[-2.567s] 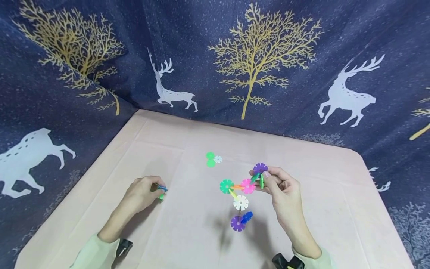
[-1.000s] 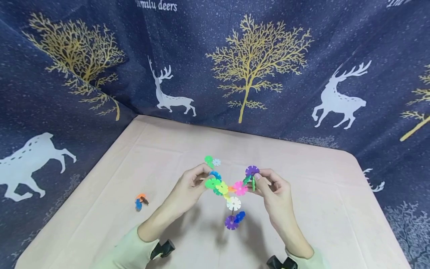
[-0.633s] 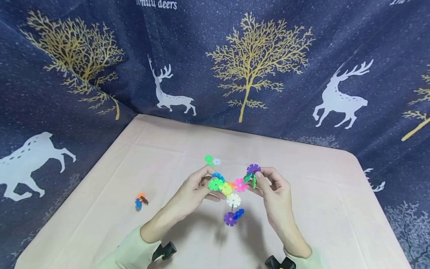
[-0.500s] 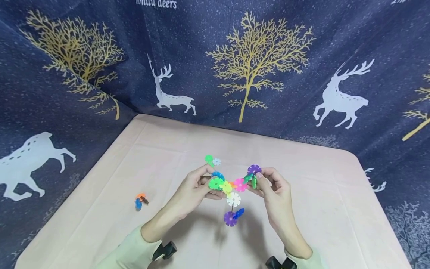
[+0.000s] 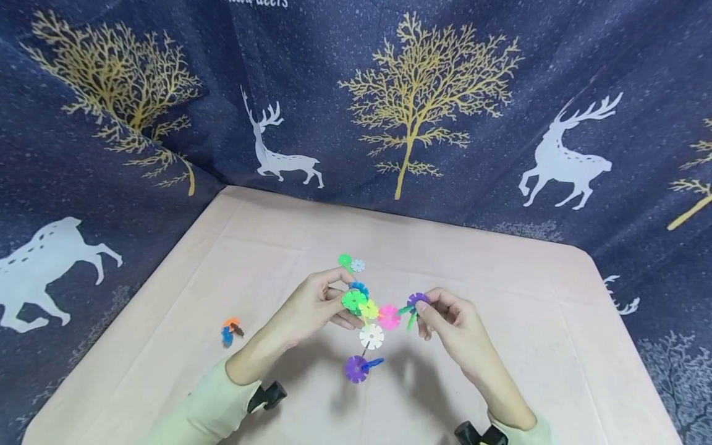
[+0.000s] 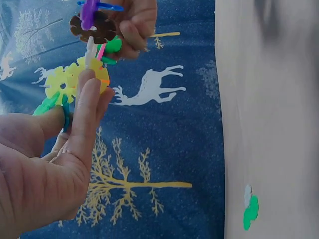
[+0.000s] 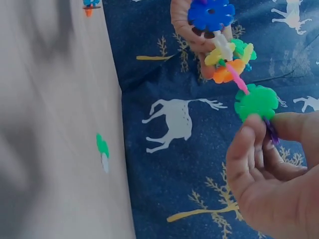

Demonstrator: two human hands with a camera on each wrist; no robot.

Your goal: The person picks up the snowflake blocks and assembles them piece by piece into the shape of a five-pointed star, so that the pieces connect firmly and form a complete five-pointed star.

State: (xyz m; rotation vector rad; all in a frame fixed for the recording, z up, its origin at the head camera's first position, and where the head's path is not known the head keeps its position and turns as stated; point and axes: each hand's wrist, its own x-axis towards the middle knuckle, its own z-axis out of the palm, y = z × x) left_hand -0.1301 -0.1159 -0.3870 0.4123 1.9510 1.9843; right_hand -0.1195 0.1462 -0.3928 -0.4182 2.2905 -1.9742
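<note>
Both hands hold a chain of slotted plastic snowflake discs above the table. The left hand (image 5: 308,309) pinches the blue disc (image 5: 359,288) and green disc (image 5: 353,301) at one end, beside a yellow disc (image 5: 368,309). At the other end, the right hand (image 5: 458,326) pinches a purple disc (image 5: 418,300) between thumb and fingers, with green discs (image 7: 256,102) joined there. A pink disc (image 5: 389,317) lies between the hands. From the middle hangs a white disc (image 5: 371,336), then a brown disc (image 6: 92,28), a lower purple disc (image 5: 356,369) and a dark blue disc (image 7: 211,14).
On the pale table (image 5: 528,346), a cluster of orange, blue and brown discs (image 5: 230,330) lies left of the left forearm. Beyond the hands lie green discs (image 5: 345,260) with a pale blue-white disc (image 5: 358,265). A dark blue deer-print cloth (image 5: 311,93) hangs behind the table.
The left hand has carried its blue and green discs from the left side of the table to the chain. Lately the right hand has lowered slightly, and the hanging branch has swung left.
</note>
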